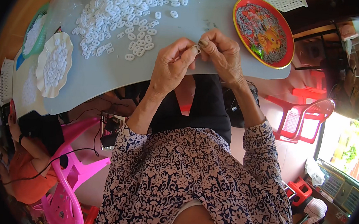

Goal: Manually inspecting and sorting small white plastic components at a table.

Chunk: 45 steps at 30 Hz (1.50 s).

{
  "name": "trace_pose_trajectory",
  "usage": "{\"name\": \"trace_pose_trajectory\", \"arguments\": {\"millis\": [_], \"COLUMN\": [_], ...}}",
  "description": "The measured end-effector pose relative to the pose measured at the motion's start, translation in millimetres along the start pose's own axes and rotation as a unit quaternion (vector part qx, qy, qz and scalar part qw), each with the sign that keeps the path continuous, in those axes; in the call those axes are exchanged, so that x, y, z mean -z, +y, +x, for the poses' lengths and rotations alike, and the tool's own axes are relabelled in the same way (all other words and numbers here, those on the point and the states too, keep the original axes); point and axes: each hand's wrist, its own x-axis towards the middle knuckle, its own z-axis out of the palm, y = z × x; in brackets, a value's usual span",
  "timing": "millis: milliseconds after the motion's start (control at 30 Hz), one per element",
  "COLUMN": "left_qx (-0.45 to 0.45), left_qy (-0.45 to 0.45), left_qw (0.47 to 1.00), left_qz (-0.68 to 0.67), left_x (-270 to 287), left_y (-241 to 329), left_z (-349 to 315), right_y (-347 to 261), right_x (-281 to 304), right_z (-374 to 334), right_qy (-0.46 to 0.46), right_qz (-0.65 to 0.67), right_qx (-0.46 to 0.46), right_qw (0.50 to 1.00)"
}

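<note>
My left hand (172,64) is closed in a pinch over the table's near edge, with a small pale piece (198,49) at its fingertips, mostly covered. It looks like one of the white oval two-hole plastic pieces. Against it, my right hand (222,56) is closed too, thumb and forefinger pressed together; what they grip is hidden. Beyond my left hand spreads a big heap of white oval two-hole plastic pieces (115,12), with several loose ones (140,41) nearest my fingers. At the right lies a red round tray (289,40) holding many small grey metal pieces (272,54).
A cream scalloped dish (42,69) of white pieces and a green basket (45,12) stand on the grey table (93,76) at left. A white perforated basket (281,1) is at the far edge. Nearby are a pink chair (65,191), a red chair (295,117) and a person in orange (31,176).
</note>
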Motion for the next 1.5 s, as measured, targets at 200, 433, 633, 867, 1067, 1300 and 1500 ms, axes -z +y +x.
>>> {"name": "trace_pose_trajectory", "arguments": {"millis": [200,433,633,867,1067,1300,1500], "left_qx": [-0.002,-0.065,-0.012,0.011,0.026,0.019,0.021], "left_qy": [-0.005,0.057,0.032,-0.006,-0.028,0.002,0.016], "left_qw": [1.0,0.995,0.999,0.999,0.999,0.999,0.999], "left_qz": [-0.006,0.051,-0.012,-0.034,-0.036,-0.028,-0.042], "left_x": [-0.3,-9.3,-2.8,1.7,3.1,0.6,0.4], "left_y": [7.5,1.3,0.0,2.0,-3.8,0.5,1.6], "left_z": [-1.3,0.6,2.3,0.2,1.1,1.1,-1.6], "right_y": [-1.5,-2.3,-9.2,6.1,-3.9,-1.9,-3.2], "right_x": [-4.3,-10.3,-5.1,3.2,-1.4,-0.2,-0.2], "right_z": [-0.3,3.6,3.1,1.3,2.6,3.0,1.5], "right_qy": [0.021,0.05,0.017,-0.012,0.013,0.009,0.013], "right_qz": [-0.02,-0.021,0.053,0.011,0.002,-0.012,0.061], "right_qx": [-0.008,0.0,-0.039,-0.018,-0.032,-0.036,-0.049], "right_qw": [1.0,0.999,0.998,1.0,0.999,0.999,0.997]}}
